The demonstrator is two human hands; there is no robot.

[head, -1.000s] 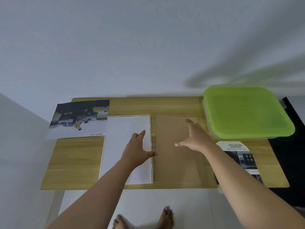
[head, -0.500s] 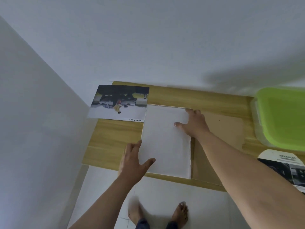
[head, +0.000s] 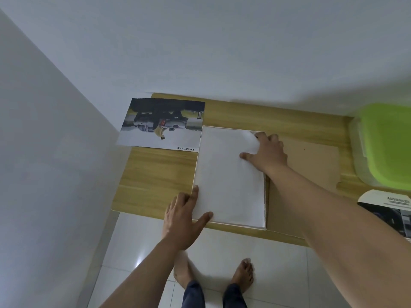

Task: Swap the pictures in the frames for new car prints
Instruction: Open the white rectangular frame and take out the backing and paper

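A white sheet lies face down in a thin white frame on the wooden table. My right hand is at the sheet's far right corner, fingers curled over the corner and thumb on the paper; the corner looks lifted and creased. My left hand rests flat at the near left corner, fingers spread, thumb on the sheet. A car print marked SMART CAB lies upside down at the far left. The brown backing board lies right of the frame, partly under my right arm.
A clear box with a green lid stands at the right edge. A second car print headed ADVANCED hangs over the table's near right edge. A wall closes the left side. My bare feet stand on white floor tiles below.
My right hand left the brown board and went to the sheet's far right corner, which now curls up. My left hand slid down to the near left corner. The view swung left.
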